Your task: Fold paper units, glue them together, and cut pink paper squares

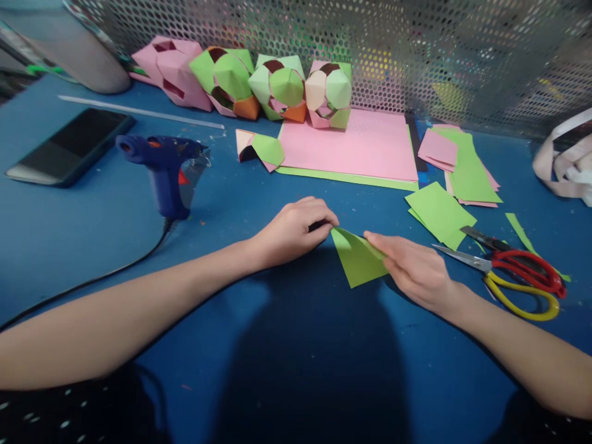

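A small green paper square [356,262] is between my hands above the blue table, its upper edge partly folded over. My left hand [296,231] pinches its upper left corner between thumb and fingers. With closed fingers, my right hand [414,268] grips the right side of the paper. To the right lie more green squares [441,214] and open scissors [490,265] with one red and one yellow handle. A small folded piece of green and pink paper [266,150] rests behind my hands.
On the left are a blue glue gun [166,179] and a phone [69,145]. Folded paper shapes [231,80] line the perforated metal screen [370,49]. Pink sheets [349,148] and a green strip pile [472,169] lie behind; a ribbon [564,157] is at right.
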### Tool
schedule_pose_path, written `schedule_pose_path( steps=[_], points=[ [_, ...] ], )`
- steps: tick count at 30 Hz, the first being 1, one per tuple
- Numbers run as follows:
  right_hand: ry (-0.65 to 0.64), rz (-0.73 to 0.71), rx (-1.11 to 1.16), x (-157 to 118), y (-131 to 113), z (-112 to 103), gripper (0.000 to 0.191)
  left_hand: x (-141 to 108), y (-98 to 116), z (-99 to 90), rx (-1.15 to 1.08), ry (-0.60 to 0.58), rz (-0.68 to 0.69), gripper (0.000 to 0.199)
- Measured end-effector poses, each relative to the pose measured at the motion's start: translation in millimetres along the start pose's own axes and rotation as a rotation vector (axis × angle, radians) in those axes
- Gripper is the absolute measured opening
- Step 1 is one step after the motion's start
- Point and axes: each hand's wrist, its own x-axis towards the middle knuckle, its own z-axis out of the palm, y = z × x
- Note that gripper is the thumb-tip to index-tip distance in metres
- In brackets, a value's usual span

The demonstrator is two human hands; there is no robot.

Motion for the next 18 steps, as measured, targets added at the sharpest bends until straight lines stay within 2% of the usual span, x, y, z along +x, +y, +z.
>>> schedule_pose_path(
  steps=[4,8,11,15,18],
  points=[
    [0.117,0.142,-0.043,1.6,-1.1,3.8,0.046,1.6,3.2,-0.9,-0.030,-0.019,0.015,0.012],
    [0.115,0.153,-0.023,6.4,0.4,5.9,0.037,3.2,3.1,1.8,0.016,-0.043,0.017,0.011],
    [0.085,0.139,0.015,8.3,0.7,4.4,0.038,2.7,2.1,4.7,0.084,-0.055,0.043,0.013],
    [0.009,-0.014,0.058,7.7,1.3,1.0,0.042,1.8,1.5,3.8,0.107,-0.079,0.066,0.015],
    [-0.115,-0.176,0.022,5.8,2.7,-0.1,0.038,2.3,-0.9,-0.2,0.073,-0.119,0.071,0.016]
  ],
)
